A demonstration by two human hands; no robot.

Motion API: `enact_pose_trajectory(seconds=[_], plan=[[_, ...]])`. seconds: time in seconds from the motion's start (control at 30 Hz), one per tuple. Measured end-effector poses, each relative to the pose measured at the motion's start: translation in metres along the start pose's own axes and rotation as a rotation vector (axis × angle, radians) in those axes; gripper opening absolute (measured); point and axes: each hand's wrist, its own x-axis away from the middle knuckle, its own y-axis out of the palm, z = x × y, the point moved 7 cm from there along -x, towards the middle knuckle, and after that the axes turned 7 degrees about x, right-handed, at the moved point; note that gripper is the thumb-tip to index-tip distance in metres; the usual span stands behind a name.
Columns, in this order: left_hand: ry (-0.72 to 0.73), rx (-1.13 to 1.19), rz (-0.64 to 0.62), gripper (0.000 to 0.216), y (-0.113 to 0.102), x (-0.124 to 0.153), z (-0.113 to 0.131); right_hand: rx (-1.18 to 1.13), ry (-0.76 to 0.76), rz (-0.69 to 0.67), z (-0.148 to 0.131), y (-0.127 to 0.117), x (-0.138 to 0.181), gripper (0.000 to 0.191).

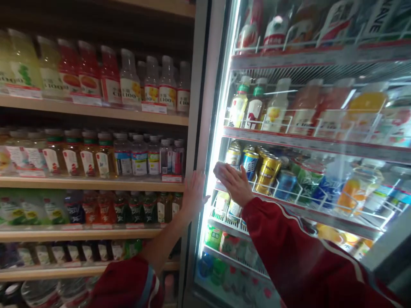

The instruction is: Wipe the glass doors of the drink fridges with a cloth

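My left hand (193, 193) lies flat on the grey frame (201, 128) of a glass-door drinks fridge, fingers stretched upward. My right hand (236, 183) is at the lit left part of the fridge's glass, its fingers pressed over a pale grey wad that looks like a cloth (220, 169). Part of the wad is hidden under the fingers. Behind the glass, close to that hand, are a blue can (249, 164) and a gold can (268, 172) on a wire-fronted shelf. Both of my arms wear dark red sleeves.
Wooden shelves (96, 185) on the left hold rows of bottled drinks, with price tags along their edges. Inside the fridge, bottles (276, 107) and cans stand on several shelves behind white wire rails. A bright light strip (221, 107) runs down the fridge's left inner edge.
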Motion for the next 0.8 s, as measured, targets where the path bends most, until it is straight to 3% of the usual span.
enact_pose_trajectory(seconds=[0.1, 0.3, 0.53, 0.73, 0.8], plan=[[0.030, 0.024, 0.026, 0.078, 0.003, -0.003, 0.009, -0.005, 0.049, -0.015, 0.010, -0.002, 0.003, 0.044], [0.074, 0.045, 0.011, 0.076, 0.012, -0.008, 0.018, -0.055, -0.088, -0.082, -0.006, 0.002, 0.032, 0.042], [0.067, 0.112, -0.051, 0.075, 0.015, -0.016, 0.019, -0.055, 0.137, -0.102, 0.055, -0.012, 0.012, 0.048], [0.119, 0.198, -0.073, 0.071, 0.010, -0.019, 0.022, -0.151, 0.015, -0.170, 0.026, -0.001, 0.034, 0.037], [0.142, 0.219, -0.093, 0.069, 0.008, -0.021, 0.024, -0.149, 0.037, -0.188, 0.032, -0.003, 0.031, 0.035]])
